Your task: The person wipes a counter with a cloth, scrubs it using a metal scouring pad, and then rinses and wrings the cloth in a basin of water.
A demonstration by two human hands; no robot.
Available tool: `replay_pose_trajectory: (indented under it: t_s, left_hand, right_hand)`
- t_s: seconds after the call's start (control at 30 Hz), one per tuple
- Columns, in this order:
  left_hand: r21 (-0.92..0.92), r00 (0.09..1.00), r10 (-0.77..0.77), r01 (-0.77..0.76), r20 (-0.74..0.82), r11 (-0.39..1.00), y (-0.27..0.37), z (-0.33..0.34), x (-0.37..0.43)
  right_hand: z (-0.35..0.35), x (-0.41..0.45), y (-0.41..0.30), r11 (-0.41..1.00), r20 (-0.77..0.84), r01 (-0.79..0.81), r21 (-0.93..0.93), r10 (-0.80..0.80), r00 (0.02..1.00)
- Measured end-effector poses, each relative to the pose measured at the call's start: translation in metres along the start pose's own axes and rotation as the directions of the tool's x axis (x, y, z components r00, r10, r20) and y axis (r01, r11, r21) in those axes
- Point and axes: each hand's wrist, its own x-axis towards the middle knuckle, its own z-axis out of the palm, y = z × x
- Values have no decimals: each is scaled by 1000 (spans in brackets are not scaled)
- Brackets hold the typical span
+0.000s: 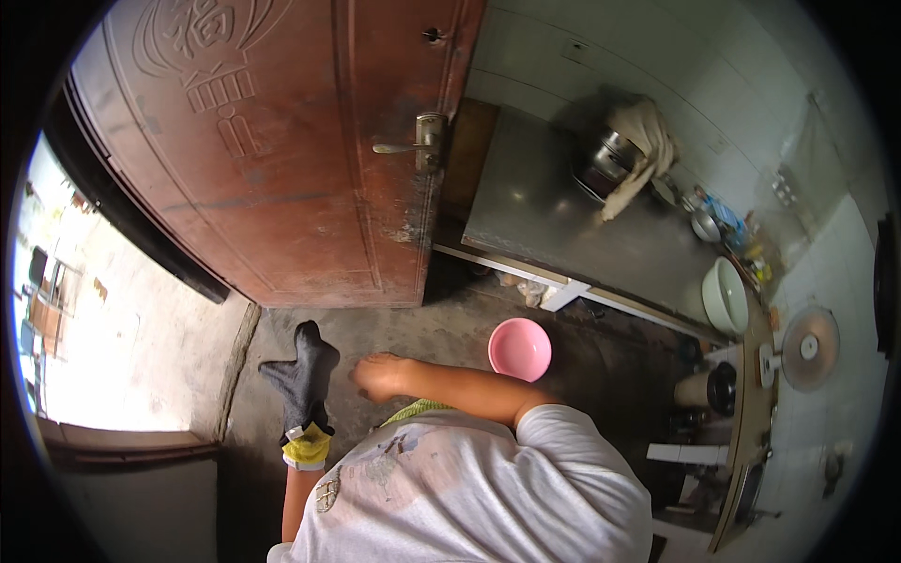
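Note:
A dark grey cloth mitt (304, 376) with a yellow cuff covers my left hand (303, 366), held upright with the thumb part sticking out to the left. My right hand (380, 376) is bare and slightly blurred, just right of the mitt and apart from it; its fingers curl downward, and whether anything is in them cannot be seen. Beyond my right forearm, a pink plastic basin (521, 348) stands on the concrete floor. A bit of green knitted cloth (415, 410) shows between my right forearm and my shirt.
A red-brown door (303, 211) with a lever handle (405, 148) stands ajar ahead, beside a bright doorway at left. On a metal-topped counter (535, 204) are a steel pot (611, 155) with cloth and a pale green basin (725, 295). A fan (809, 346) stands at right.

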Motion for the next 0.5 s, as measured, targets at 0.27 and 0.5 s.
replay_pose_trajectory:
  t_s: [0.27,0.5]
  left_hand:
    - [366,890,352,-443,291,818,-35,66,37]
    - [20,800,457,-503,390,864,-11,85,22]
  right_hand:
    - [38,26,-10,983,61,49,-177,-39,997]
    - [47,-4,-15,918,-504,-182,352,350,790]
